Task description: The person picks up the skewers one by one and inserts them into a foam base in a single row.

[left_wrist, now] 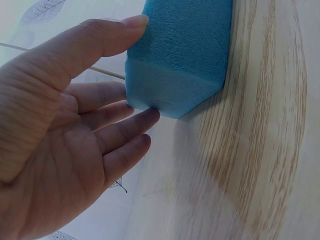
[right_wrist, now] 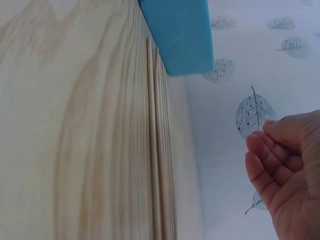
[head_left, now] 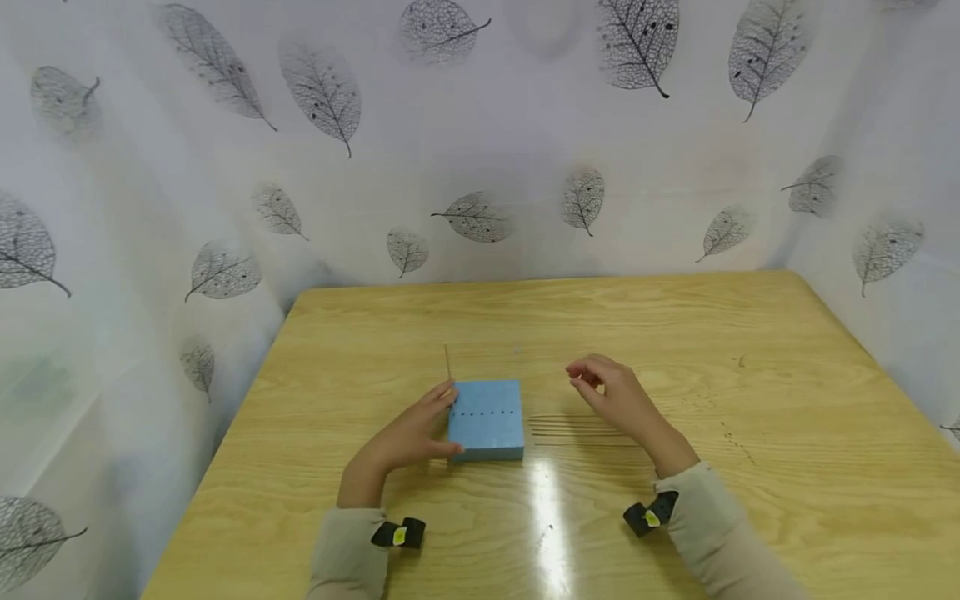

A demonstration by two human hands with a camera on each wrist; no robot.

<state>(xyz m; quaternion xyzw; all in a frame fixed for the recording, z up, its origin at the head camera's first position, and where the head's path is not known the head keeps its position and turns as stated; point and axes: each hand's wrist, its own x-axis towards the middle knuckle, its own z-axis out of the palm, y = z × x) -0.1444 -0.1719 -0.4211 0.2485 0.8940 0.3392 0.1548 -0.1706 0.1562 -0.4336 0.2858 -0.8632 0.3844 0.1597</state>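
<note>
A square light-blue foam block (head_left: 486, 435) with a row of dark holes (head_left: 482, 414) is gripped on the yellow-brown wooden table (head_left: 750, 333) by the left hand (head_left: 408, 435), beside one thin tan upright stick (head_left: 447, 360), while the right hand (head_left: 613, 393), loosely curled around nothing, is raised near thin brown horizontal sticks (head_left: 573, 428).

The square light-blue foam block (head_left: 486, 435) bears a row of dark dots. Thin brown sticks (head_left: 573, 427); a yellow-tan wooden surface (head_left: 390, 333) with streaky grain; a whitish backdrop (head_left: 510, 150) printed with grey-black veined leaves; plain beige fabric sleeves (head_left: 348, 550); black wristbands (head_left: 413, 534) marked yellow.
</note>
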